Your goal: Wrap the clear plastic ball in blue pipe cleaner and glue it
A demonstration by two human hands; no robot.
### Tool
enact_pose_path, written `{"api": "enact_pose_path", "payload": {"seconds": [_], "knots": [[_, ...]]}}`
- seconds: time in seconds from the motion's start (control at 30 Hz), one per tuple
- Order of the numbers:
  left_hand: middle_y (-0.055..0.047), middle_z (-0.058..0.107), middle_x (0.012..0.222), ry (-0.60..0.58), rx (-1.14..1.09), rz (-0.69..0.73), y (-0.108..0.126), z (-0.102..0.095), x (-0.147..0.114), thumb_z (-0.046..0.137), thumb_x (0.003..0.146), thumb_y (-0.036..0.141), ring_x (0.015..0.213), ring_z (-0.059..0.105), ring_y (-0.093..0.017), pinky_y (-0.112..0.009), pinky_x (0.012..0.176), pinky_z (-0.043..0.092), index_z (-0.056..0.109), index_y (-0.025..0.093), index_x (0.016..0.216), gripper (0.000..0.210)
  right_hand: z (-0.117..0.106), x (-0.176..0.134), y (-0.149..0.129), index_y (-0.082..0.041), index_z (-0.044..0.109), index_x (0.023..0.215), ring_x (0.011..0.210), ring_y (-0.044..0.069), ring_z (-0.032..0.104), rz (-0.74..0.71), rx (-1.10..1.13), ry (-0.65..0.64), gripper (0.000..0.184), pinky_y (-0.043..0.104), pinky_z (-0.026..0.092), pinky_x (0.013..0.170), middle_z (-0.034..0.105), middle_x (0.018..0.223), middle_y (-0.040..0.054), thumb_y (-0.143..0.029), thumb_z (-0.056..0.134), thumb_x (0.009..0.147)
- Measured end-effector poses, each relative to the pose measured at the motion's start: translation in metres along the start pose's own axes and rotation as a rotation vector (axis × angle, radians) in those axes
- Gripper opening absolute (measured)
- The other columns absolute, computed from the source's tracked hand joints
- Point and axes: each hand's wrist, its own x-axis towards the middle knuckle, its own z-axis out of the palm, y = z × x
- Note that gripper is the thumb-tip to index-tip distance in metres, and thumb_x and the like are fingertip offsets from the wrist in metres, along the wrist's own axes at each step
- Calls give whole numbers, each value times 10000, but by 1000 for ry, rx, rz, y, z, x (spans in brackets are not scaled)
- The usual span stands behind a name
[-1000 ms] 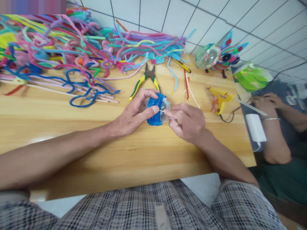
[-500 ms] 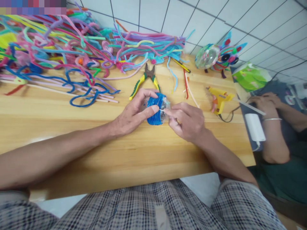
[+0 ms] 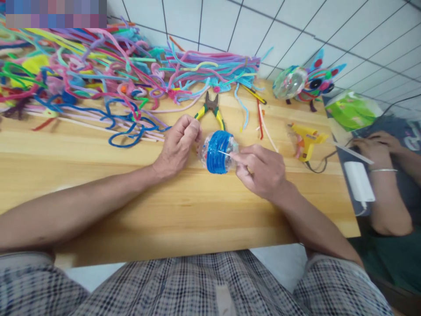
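A clear plastic bottle-like body (image 3: pixel 203 154), its middle wrapped in a shiny blue band (image 3: pixel 217 160), is between my two hands over the wooden table. My left hand (image 3: pixel 180 145) is closed beside its left end, fingers curled in and thumb on top; what they hold, if anything, is hidden. My right hand (image 3: pixel 261 171) is closed at the right end, pinching a thin white stick (image 3: pixel 224 152) whose tip lies over the blue band. Just behind, yellow-and-green-handled pliers (image 3: pixel 211 105) lie with their jaws pointing away from me.
Tangled coloured pipe cleaners (image 3: pixel 98 74) heap at the back left, beside a bundle (image 3: pixel 213 66). At right are a yellow glue gun (image 3: pixel 306 139) with a cord, a decorated clear bottle figure (image 3: pixel 315 83), a green packet (image 3: pixel 353 109), a white adapter (image 3: pixel 359 181) and another person's arms (image 3: pixel 383 188).
My left hand has left the blue band and drawn back to the left, its fingers now curled. The stick stays in my right hand. The whole view has shifted slightly.
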Motion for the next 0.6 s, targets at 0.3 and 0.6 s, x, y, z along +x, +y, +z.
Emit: {"api": "enact_pose_path", "payload": {"seconds": [0.3,0.6], "knots": [[4,632,767,-91,-280,-167,5,0,6,788,1038,575,694,556,-134,-256,681,487,681,209,843,429,-1,1,0,-227,670,1195,777,162,751,-7,-38,-4,308,289,585,687,804,925,15,-24,639,966],[24,608,672,-115,-437,-323,21,0,12,900,968,484,583,500,-89,-215,566,413,700,180,783,408,-2,-3,1,-234,698,1235,811,170,763,11,-16,-26,409,299,609,712,808,958,10,4,669,902]]}}
